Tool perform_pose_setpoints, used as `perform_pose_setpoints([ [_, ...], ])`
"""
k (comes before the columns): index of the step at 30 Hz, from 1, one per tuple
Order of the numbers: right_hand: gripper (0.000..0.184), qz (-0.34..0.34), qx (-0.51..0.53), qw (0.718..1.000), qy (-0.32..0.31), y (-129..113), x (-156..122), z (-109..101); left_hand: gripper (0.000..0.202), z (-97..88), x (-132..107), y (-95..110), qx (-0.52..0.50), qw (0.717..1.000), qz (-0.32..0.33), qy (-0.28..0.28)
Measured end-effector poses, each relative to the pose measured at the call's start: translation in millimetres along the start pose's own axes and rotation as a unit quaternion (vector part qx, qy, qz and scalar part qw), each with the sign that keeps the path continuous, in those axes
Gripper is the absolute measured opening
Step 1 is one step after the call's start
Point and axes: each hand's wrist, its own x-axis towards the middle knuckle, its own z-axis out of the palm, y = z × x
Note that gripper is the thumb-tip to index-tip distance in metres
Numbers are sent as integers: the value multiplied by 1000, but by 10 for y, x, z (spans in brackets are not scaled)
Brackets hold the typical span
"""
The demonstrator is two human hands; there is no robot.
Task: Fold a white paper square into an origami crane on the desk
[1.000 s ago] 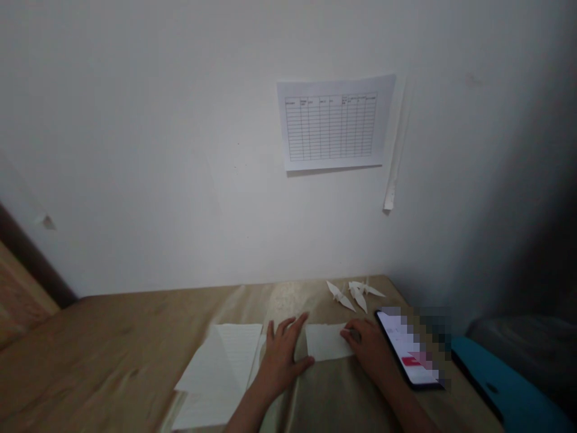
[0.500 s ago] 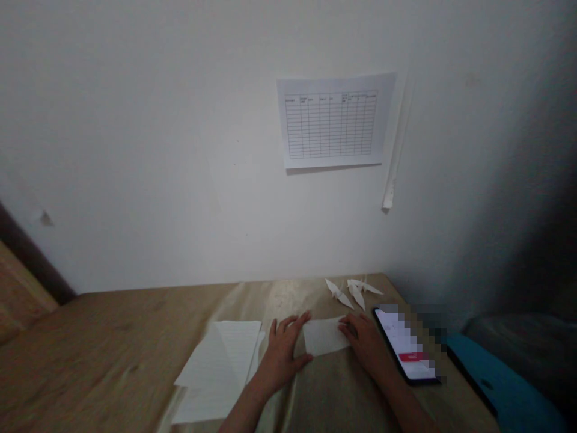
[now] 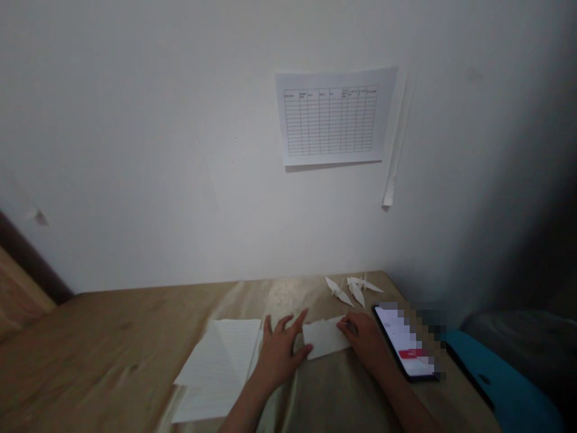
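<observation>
A small white piece of paper lies on the table between my two hands. My left hand rests at its left side with the fingers spread and the thumb touching the paper's left edge. At the upper right corner my right hand pinches the paper between thumb and fingertips. Left of my left hand lie several lined paper sheets, overlapping, with a crease in the top one. Behind the paper are small folded paper cranes in white.
A lit phone, partly blurred out, lies right of my right hand. Beyond it is a blue object. The table has a brownish cover and meets a white wall, where a printed table sheet hangs.
My left hand has shifted slightly left and its fingers are spread wider. My right fingers have closed into a pinch on the paper's corner. The paper has tilted a little.
</observation>
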Motion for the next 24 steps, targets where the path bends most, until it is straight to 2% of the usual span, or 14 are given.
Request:
perform_pose_setpoints([
  [3,20,4,-13,1000,-2,3,8,1,76,29,3,-10,5,1000,4,6],
  [6,17,0,-19,1000,-7,17,23,24,81,54,3,-11,15,1000,4,5],
  [13,15,0,-18,1000,-8,31,35,37,88,5,3,53,6,1000,-27,-4],
  [24,12,-6,-14,1000,-14,31,30,25,59,67,11,2,-7,999,-36,-20],
])
